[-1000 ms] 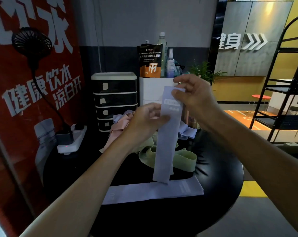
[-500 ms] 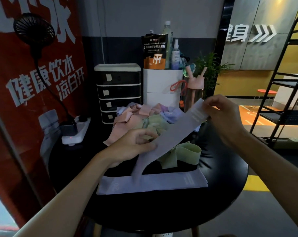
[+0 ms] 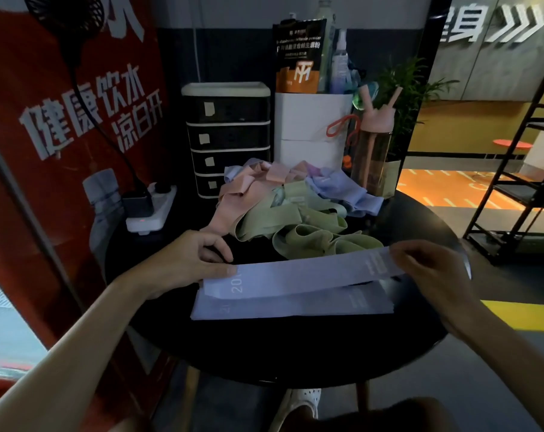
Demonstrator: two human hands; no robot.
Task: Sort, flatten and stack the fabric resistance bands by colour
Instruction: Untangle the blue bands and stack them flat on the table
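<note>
A lilac band [image 3: 298, 275] is stretched flat between my hands just above another lilac band [image 3: 295, 305] that lies flat on the round black table [image 3: 295, 353]. My left hand [image 3: 189, 263] pinches its left end, which touches the lower band. My right hand [image 3: 426, 269] pinches its right end, held slightly raised. Behind them lies a jumbled pile of green bands [image 3: 302, 226], pink bands [image 3: 239, 194] and more lilac bands [image 3: 342, 188].
At the table's back stand a black drawer unit [image 3: 227, 135], a white box [image 3: 311, 132] holding a pouch and bottles, and a pink bottle [image 3: 373, 151]. A power strip [image 3: 149, 210] sits back left. A red banner stands left; a black rack [image 3: 520, 182] right.
The held lilac band came down from hanging upright in front of me to lying nearly level over the flat band. Both hands lowered and spread apart.
</note>
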